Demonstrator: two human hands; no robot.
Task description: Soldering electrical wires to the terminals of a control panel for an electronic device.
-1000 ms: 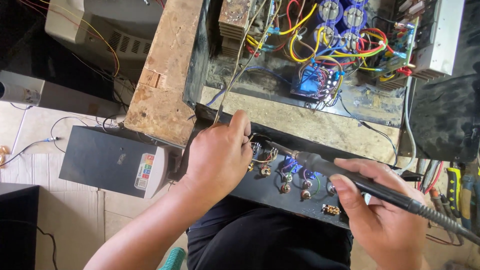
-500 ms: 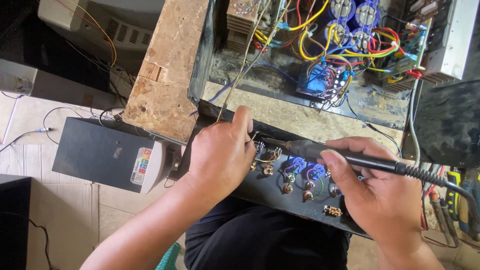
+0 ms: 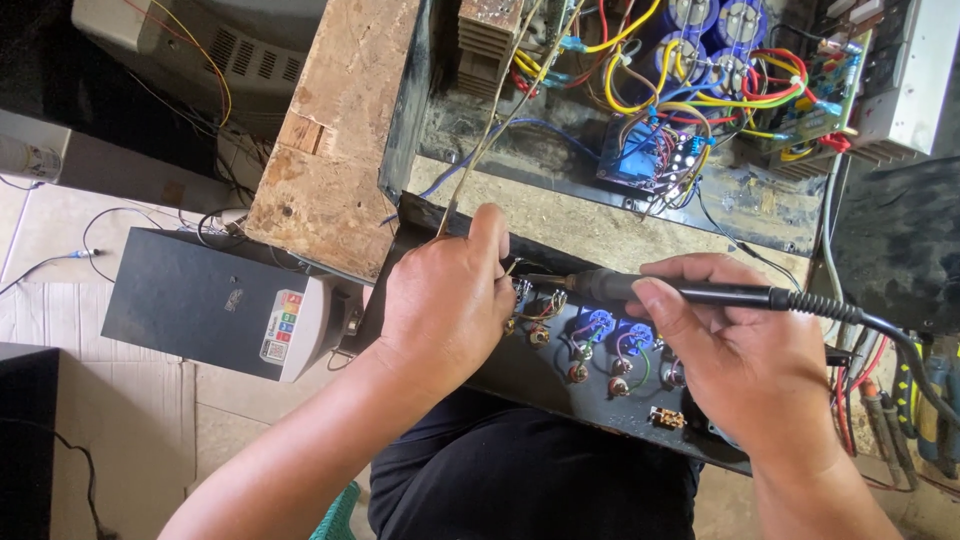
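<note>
My left hand [image 3: 447, 300] pinches a thin strand of solder wire [image 3: 478, 150] that runs up and away over the chassis. It rests on the black panel [image 3: 560, 390] lying across my lap. My right hand [image 3: 735, 350] grips a black soldering iron [image 3: 690, 293] held level, its tip pointing left at the terminals beside my left thumb. Knob parts with blue bodies [image 3: 598, 324] and small wired terminals line the panel between both hands.
An open amplifier chassis [image 3: 620, 190] with coloured wires, blue capacitors [image 3: 700, 25] and a blue relay board [image 3: 645, 155] lies beyond the panel. A worn wooden board [image 3: 335, 130] stands at left, a black box [image 3: 215, 300] on the floor, tools [image 3: 915, 400] at right.
My right hand has moved left and up, swinging the iron level and bringing its tip to the terminals by my left thumb. My left hand has stayed put.
</note>
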